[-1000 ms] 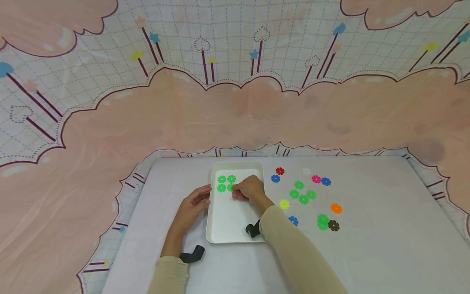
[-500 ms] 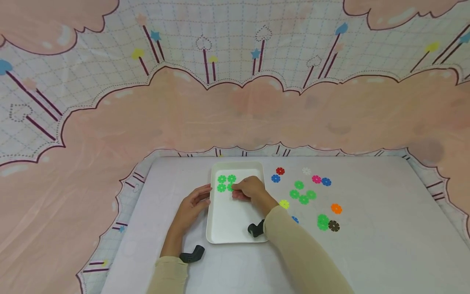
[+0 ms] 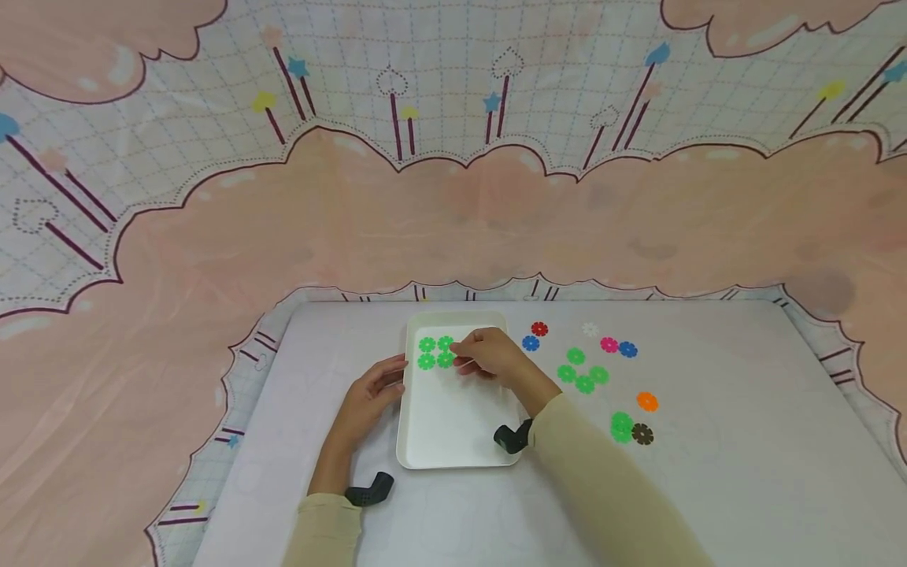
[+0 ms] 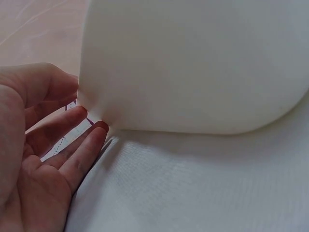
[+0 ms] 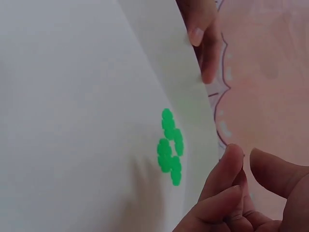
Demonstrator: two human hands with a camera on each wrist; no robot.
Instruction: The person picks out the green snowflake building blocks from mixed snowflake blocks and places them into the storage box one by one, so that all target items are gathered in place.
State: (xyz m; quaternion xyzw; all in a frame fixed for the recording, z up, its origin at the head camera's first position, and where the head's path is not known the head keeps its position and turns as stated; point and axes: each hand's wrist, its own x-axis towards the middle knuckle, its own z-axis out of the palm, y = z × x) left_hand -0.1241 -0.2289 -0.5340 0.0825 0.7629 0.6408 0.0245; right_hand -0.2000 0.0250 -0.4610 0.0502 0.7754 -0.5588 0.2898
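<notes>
In the head view, several green notched plastic discs (image 3: 426, 361) lie grouped near the far left corner of a white tray (image 3: 457, 433). My right hand (image 3: 496, 358) hovers beside this group. The right wrist view shows a small gap between thumb and forefinger of that hand (image 5: 236, 198), holding nothing, with the green discs (image 5: 168, 150) on the tray floor. My left hand (image 3: 368, 403) rests its fingertips on the tray's left side. In the left wrist view its fingers (image 4: 79, 159) are loosely bent against the outer wall (image 4: 193, 72).
Right of the tray lie loose discs: several green ones (image 3: 584, 384), a red one (image 3: 539, 328), blue ones (image 3: 531, 343), a white one (image 3: 590, 329), a pink one (image 3: 609, 345), an orange one (image 3: 648, 402) and a dark brown one (image 3: 642, 434).
My right hand has risen off the near right green disc in the tray and drawn slightly right. Its forearm now hides the yellow disc and the nearer blue one. My left hand stays put.
</notes>
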